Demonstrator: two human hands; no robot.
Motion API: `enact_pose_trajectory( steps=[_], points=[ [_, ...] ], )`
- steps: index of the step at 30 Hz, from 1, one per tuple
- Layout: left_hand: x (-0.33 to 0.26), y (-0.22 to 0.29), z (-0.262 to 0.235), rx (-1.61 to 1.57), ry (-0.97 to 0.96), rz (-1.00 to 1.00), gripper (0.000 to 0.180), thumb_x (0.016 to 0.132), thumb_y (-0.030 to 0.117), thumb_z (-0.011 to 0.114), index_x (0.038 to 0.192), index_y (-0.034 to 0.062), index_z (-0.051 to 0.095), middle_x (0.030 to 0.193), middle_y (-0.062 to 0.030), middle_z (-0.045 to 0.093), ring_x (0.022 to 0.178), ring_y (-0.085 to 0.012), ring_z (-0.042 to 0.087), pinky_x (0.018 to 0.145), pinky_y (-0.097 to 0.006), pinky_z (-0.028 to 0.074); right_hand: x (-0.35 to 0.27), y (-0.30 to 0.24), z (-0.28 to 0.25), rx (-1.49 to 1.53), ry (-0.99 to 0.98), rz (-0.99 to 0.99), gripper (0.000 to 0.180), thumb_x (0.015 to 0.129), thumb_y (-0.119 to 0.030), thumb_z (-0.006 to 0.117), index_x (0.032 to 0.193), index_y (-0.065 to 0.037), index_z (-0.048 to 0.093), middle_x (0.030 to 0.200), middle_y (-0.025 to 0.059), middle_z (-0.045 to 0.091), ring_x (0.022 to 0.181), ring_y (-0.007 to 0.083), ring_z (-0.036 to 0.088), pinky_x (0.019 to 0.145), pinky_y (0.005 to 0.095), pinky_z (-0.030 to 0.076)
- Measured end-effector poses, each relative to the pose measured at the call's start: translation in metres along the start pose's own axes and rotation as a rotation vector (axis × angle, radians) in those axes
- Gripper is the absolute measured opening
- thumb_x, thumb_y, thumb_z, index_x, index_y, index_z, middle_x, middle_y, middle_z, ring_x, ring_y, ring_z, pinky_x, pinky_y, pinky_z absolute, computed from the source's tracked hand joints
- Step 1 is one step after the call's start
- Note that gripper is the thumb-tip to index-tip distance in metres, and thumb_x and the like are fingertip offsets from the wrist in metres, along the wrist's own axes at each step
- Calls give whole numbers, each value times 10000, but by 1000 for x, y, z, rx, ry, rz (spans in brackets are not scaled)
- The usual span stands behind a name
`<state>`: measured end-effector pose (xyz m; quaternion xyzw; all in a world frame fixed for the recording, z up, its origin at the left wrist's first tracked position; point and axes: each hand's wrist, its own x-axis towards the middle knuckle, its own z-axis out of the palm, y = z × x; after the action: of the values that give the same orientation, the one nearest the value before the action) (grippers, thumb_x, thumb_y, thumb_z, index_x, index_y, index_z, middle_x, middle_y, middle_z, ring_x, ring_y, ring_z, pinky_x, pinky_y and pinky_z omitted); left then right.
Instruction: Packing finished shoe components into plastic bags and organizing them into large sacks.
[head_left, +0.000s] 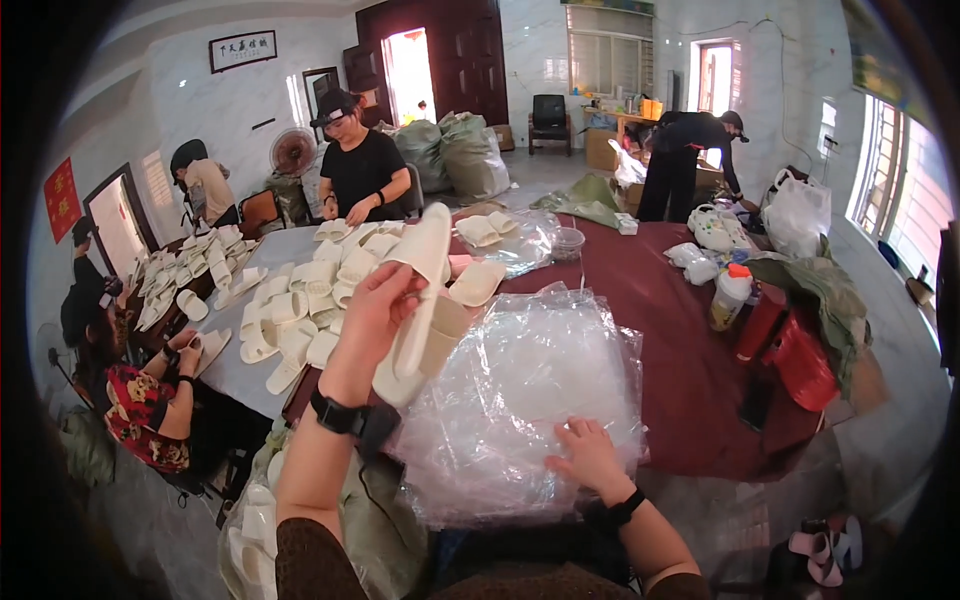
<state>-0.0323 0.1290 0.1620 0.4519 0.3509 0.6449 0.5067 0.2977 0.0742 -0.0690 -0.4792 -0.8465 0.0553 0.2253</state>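
Right hand [588, 455] lies spread on plastic bags [520, 390]; left hand [375, 315] pinches upright slippers [420, 300].

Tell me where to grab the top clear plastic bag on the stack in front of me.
Pinch the near edge of the top clear plastic bag beside your right hand, coming from your own side. It lies flat and crinkled, so a loose edge probably lifts easiest. Your left hand holds the slippers.

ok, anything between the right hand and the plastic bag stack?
Nothing visible. The right hand rests directly on the stack of clear plastic bags. The left hand holds a pair of white slippers above the stack's left edge.
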Motion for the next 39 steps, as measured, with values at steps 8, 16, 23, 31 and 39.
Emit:
enact_pose_trajectory(
  steps=[8, 16, 23, 31, 39],
  points=[
    [-22, -64, 95, -202, -290, -174, 345, 988, 320, 517, 1208, 61, 574, 1104, -16, 628, 996, -102, 570, 851, -259, 457, -3, 4, 3, -4, 4, 3, 604, 758, -444, 700, 1205, -54, 588, 1218, 158, 537, 1151, 334, 493, 976, 447, 394],
    [-9, -197, 104, -595, -322, -404, 335, 995, 236, 502, 1241, 11, 534, 1174, -116, 604, 1119, -236, 573, 1037, -380, 437, 3, -3, -5, -32, -99, 0, 646, 796, -502, 641, 1276, -83, 533, 1316, 137, 494, 1241, 341, 436, 1033, 455, 352],
    [-59, -177, 91, 482, -635, -290, 377, 911, 206, 620, 1201, -31, 579, 1232, -131, 599, 1135, -249, 578, 976, -363, 454, -4, 1, -2, -10, 7, -7, 652, 803, -439, 662, 1301, -51, 498, 1337, 163, 487, 1275, 348, 420, 1044, 473, 340],
    [-101, -199, -18, 1214, -575, 60, 764, 787, 401, 713, 1357, -25, 436, 1353, -224, 493, 1295, -382, 424, 1074, -421, 351, 1, -11, -26, 188, -10, 31, 510, 824, -335, 665, 1230, -51, 545, 1297, 158, 514, 1186, 346, 493, 966, 414, 436],
    [-114, -218, -17, 1341, -583, 129, 836, 778, 524, 678, 1363, -22, 436, 1414, -206, 440, 1366, -387, 323, 1122, -443, 279, 41, 42, -20, -145, 114, 92, 487, 765, -189, 672, 1230, -104, 552, 1168, 112, 593, 1048, 329, 576, 857, 420, 498]
  ],
)
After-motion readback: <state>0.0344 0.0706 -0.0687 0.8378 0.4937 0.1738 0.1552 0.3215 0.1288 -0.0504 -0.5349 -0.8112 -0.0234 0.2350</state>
